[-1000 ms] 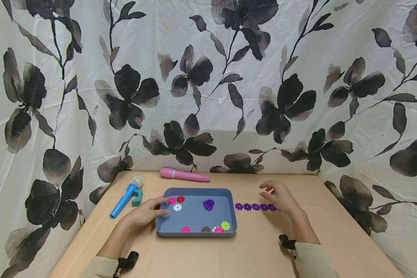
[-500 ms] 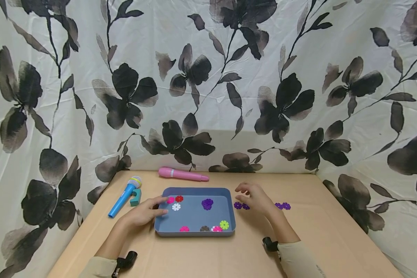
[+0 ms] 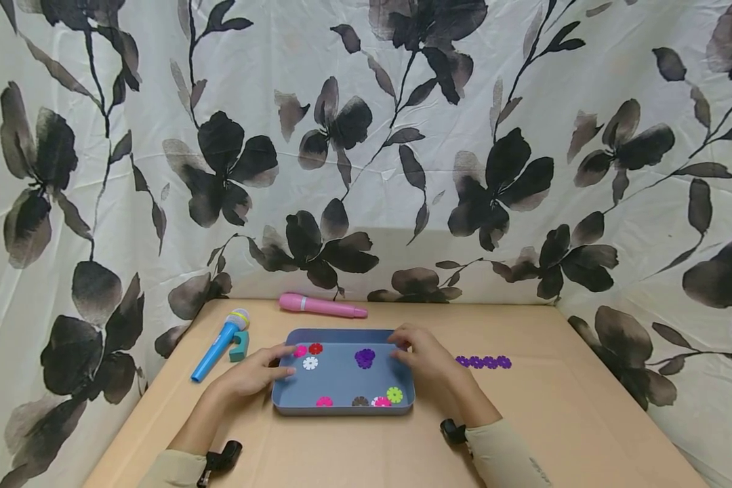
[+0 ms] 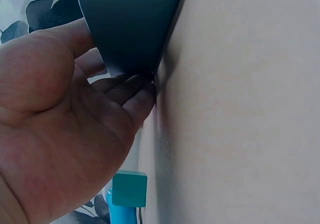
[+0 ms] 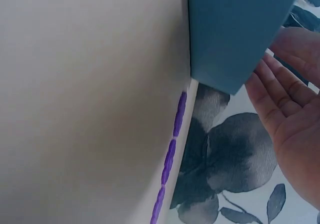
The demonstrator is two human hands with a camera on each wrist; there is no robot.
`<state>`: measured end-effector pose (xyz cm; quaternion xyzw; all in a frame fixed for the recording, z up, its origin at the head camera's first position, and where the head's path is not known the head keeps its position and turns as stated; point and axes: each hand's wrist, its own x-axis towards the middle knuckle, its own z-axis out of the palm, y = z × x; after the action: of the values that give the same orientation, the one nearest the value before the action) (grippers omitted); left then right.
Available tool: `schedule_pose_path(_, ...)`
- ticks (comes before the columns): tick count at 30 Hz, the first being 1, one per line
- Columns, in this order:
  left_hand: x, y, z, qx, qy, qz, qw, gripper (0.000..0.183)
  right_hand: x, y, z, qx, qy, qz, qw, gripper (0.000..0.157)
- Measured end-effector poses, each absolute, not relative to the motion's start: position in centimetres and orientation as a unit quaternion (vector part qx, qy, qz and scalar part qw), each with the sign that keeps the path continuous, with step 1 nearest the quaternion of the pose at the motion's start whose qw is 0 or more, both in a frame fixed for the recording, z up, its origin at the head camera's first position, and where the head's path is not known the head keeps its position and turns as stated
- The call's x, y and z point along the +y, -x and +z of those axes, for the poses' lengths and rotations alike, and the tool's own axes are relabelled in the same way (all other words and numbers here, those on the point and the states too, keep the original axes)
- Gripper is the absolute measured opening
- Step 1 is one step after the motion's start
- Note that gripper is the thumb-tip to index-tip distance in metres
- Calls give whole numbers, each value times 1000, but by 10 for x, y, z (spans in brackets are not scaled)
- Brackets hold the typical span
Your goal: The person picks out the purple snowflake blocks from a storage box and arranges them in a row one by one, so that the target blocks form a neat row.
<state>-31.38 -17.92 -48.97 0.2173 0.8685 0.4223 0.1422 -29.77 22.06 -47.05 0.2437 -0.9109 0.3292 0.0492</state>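
Note:
My left hand (image 3: 250,373) holds the left side of a shallow blue-grey tray (image 3: 341,411), thumb over its rim. In the left wrist view, fingers (image 4: 137,101) press the tray's outer wall (image 4: 132,23). Above the tray's right rim is my right hand (image 3: 423,352), fingers relaxed and reaching inward. Its fingertips are hidden behind the wall (image 5: 230,38) in the right wrist view; nothing shows in its grasp. Inside the tray lie a purple flower-shaped cluster (image 3: 364,358) and small flower-shaped pieces in pink (image 3: 300,350), red (image 3: 315,348), white (image 3: 310,363) and lime green (image 3: 394,394).
Several purple flower pieces (image 3: 484,362) form a row right of the tray. A pink microphone-shaped toy (image 3: 323,306) lies behind it. On the left are a blue toy microphone (image 3: 219,346) and a teal block (image 3: 239,347). A floral cloth (image 3: 366,135) hangs behind the table.
My right hand has moved left from over the purple row to the tray's right rim, uncovering more of the row's right part. My left hand stays at the tray.

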Motion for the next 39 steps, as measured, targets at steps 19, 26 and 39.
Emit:
schedule_pose_path(19, -180, 315, -491, 864, -216, 431, 145, 60, 179, 312, -477, -917, -265, 299, 14, 27)
schedule_pose_path(26, -179, 315, -491, 864, -219, 430, 145, 59, 169, 315, -482, -927, -251, 279, 7, 21)
schedule_pose_path(39, -180, 315, -492, 865, -219, 427, 144, 60, 164, 323, -487, -940, -233, 248, -1, 8)
